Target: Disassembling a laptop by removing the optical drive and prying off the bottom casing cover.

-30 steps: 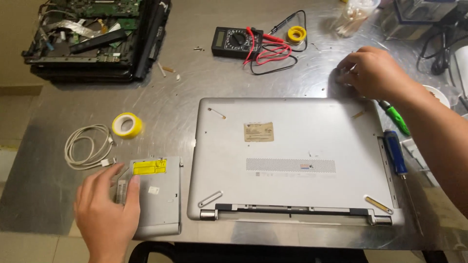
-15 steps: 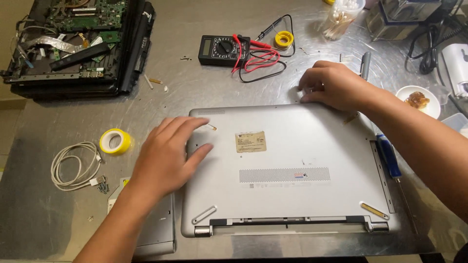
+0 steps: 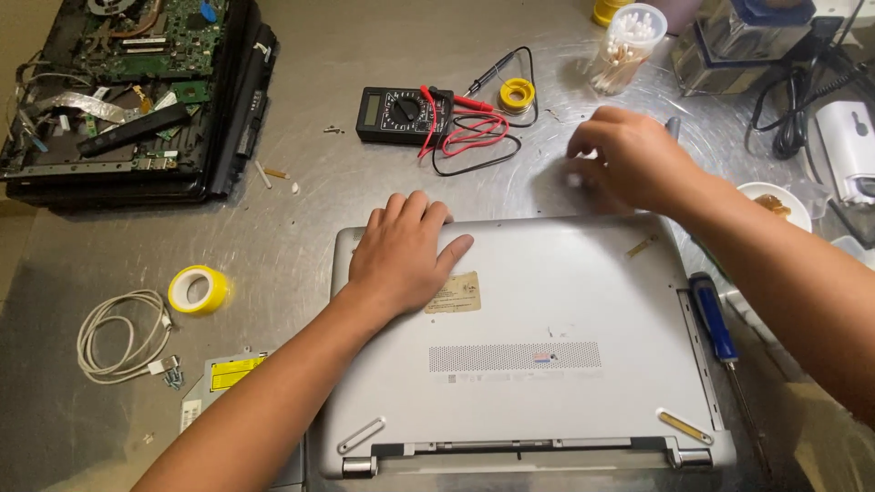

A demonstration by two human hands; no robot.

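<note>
Both hands: left hand [image 3: 406, 255] flat, open on laptop [image 3: 547, 364]; right hand [image 3: 629, 159] grip unclear.

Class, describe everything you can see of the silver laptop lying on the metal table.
The silver laptop lies closed and upside down, its matte base facing up, hinges toward the camera. The base shows a perforated vent strip, a tan sticker, and long rubber feet, one yellowish. The left hand rests flat on its far left corner; the right hand hovers at its far edge, contact unclear. A blue-handled screwdriver lies beside its right side.
</note>
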